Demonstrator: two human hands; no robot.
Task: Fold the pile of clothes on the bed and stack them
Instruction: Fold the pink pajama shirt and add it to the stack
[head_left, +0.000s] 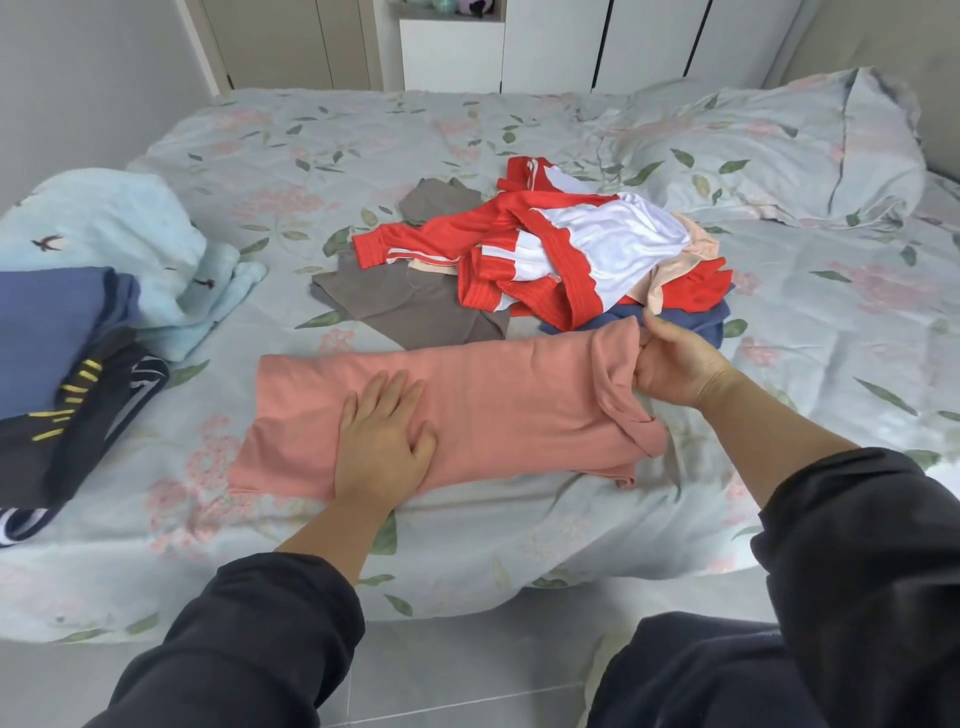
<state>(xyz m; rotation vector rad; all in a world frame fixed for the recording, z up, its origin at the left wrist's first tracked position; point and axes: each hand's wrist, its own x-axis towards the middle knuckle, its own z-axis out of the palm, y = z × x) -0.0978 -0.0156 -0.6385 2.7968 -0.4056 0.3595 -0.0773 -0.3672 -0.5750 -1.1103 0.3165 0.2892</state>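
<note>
pile of clothes (571, 260), unfolded, at mid-bed, just beyond the garment in hand. bed (363, 140): wide, covered with a pale grey-blue sheet printed with pink flowers and green leaves, creased near the front edge. pillow (779, 150): same print, plump, at the far right. blanket (130, 228): light blue, fluffy, with small bird motifs, heaped at the left. pink garment (519, 395): soft knit, laid as a long band across the near side of the bed, smooth at the left, bunched at the right end. jacket (597, 239): shiny red and white, striped sleeves, tangled on top of the pile. grey garment (410, 301): matt, flat, partly under the jacket, touching the pink garment's far edge. stack (47, 332): at the left edge, a folded blue piece beside a dark piece (88, 415) with yellow dashes. peach garment (675, 265) and dark blue garment (701, 317): mostly hidden beneath the jacket. left hand (382, 441): palm down, fingers straight and spread, pressing the pink garment's middle. right hand (675, 364): fingers curled tight round the bunched right end of the pink garment. both sleeves dark.
</note>
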